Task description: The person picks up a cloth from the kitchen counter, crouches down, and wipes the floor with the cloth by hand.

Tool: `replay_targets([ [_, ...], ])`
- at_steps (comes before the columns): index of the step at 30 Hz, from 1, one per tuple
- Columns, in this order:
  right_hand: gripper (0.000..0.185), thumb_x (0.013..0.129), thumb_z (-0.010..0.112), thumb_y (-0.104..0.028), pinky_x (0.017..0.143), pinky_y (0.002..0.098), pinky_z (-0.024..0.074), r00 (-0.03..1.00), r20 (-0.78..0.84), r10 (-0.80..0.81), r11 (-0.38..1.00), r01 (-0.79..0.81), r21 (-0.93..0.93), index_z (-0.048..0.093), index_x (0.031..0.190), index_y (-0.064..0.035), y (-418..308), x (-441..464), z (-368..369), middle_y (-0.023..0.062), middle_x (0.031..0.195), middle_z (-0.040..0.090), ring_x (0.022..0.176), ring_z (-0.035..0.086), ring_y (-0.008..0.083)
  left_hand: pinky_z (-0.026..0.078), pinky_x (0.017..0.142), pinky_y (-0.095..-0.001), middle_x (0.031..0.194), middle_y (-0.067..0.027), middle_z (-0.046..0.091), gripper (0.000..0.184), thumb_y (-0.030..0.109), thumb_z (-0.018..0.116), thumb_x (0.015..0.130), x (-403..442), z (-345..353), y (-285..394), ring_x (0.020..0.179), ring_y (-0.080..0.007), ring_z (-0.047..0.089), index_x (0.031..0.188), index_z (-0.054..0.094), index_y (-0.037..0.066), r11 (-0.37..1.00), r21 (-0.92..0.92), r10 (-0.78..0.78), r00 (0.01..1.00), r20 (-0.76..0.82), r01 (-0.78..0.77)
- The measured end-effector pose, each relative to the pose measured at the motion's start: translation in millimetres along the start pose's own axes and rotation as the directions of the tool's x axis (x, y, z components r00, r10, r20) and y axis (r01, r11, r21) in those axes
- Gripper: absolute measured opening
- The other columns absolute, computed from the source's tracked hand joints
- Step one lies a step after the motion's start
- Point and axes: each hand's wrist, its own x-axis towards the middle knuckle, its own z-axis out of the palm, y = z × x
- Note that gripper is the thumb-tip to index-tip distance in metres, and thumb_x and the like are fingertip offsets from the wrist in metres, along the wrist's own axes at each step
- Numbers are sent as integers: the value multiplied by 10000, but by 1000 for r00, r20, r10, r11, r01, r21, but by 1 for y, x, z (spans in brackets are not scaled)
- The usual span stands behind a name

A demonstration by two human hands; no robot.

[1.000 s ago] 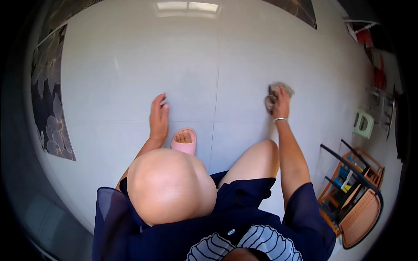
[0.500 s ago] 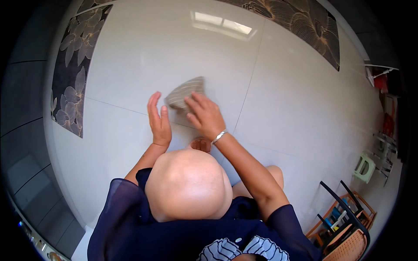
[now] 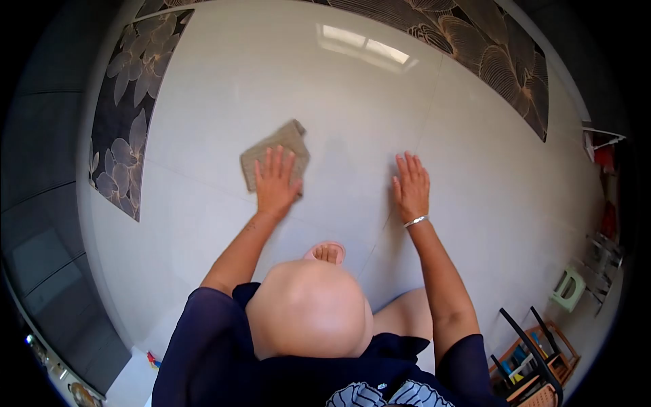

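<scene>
A folded grey-brown cloth lies on the pale tiled floor in front of my knee. On top of the cloth rests my left hand, flat with its fingers spread, hiding the cloth's lower middle. My right hand, with a silver bracelet at its wrist, is off to the right of the cloth. It holds nothing; its fingers are stretched out over the floor, and whether the palm touches the tiles I cannot tell.
Below my hands are my bent knee and a foot in a pink slipper. Dark floral panels border the floor at left and top right. At right stand a pale green stool and a black-armed chair.
The cloth went from bunched up near my right hand to spread flatter, slightly left. My left hand came down onto it. My right hand let go and moved right.
</scene>
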Motion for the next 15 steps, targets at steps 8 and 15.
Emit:
replay_targets([
  [8, 519, 1011, 419, -324, 1189, 472, 162, 989, 28, 146, 987, -144, -64, 369, 1501, -162, 36, 55, 12, 72, 1589, 288, 1482, 202, 290, 120, 1144, -623, 1583, -171, 258, 697, 392, 585, 902, 121, -11, -126, 1475, -361, 182, 1496, 359, 104, 881, 9, -440, 825, -354, 474],
  [15, 550, 996, 400, -350, 1208, 444, 88, 984, -14, 176, 968, -175, -177, 343, 1519, -189, 35, 52, 22, 40, 1604, 260, 1498, 158, 253, 168, 1154, -591, 1542, -171, 344, 728, 351, 637, 827, 155, -2, 68, 1452, -362, 257, 1458, 402, 75, 976, -57, 206, 975, -84, -211],
])
